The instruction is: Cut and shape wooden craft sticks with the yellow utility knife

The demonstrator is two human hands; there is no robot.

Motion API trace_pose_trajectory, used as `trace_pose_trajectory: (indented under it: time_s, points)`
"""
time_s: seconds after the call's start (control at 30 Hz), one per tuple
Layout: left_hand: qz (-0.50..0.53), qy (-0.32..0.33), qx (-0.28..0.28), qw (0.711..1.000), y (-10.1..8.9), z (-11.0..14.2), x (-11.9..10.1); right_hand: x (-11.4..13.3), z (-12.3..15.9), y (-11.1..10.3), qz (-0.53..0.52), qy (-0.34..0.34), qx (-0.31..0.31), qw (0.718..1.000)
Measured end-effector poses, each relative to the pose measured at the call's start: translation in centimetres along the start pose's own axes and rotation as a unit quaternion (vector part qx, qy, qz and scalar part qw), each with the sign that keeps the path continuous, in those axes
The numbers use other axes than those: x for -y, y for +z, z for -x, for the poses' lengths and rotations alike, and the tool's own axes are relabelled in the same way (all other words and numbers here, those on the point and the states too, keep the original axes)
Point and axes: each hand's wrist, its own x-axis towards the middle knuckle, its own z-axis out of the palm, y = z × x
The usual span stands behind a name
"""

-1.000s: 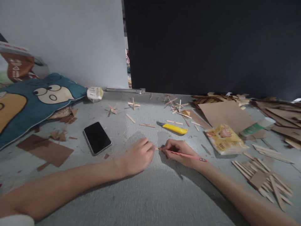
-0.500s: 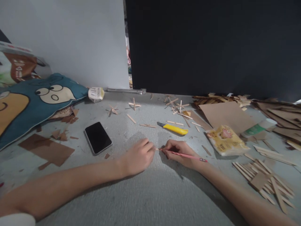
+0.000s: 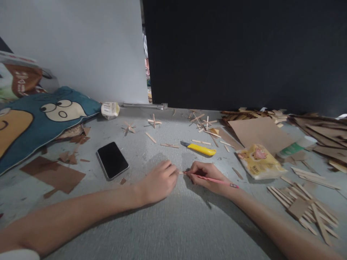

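Note:
My right hand (image 3: pixel 204 176) grips a pink pencil (image 3: pixel 217 180), its tip pointing left and its dark-banded end over my wrist. Between the two hands shows the pale end of a small wooden stick (image 3: pixel 181 173), and the pencil tip is at it. My left hand (image 3: pixel 162 179) is closed on that stick, its fingers curled and most of the stick hidden beneath them. Just beyond the hands lies a yellow utility knife (image 3: pixel 202 149) with its blade toward the left. Loose wooden sticks (image 3: pixel 201 142) are scattered behind the knife.
A black phone (image 3: pixel 112 160) lies left of my hands. Small crossed-stick pieces (image 3: pixel 154 121) stand farther back. To the right are a yellow tissue pack (image 3: pixel 260 161), a glue bottle (image 3: pixel 297 146), a stick pile (image 3: pixel 303 209) and cardboard (image 3: pixel 260 133). A blue cushion (image 3: pixel 54 112) sits left.
The camera view has shifted very slightly. Both hands, the pencil and the stick hold almost the same position.

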Motion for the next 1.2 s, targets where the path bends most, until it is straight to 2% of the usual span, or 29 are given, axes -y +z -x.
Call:
trace_pose_trajectory:
  time_s: [0.17,0.63,1.2]
  points:
    - [0.014,-0.001,-0.002,1.000,0.00,0.07,-0.01,-0.18,0.04,-0.13,0.005,-0.016,0.012,1.000]
    - [0.015,-0.006,0.011,1.000,-0.09,0.02,0.02,-0.25,-0.05,0.01,-0.013,0.011,0.004,1.000]
    - [0.015,-0.013,0.010,1.000,0.03,0.12,-0.02,0.29,0.00,-0.11,-0.021,0.009,0.011,1.000]
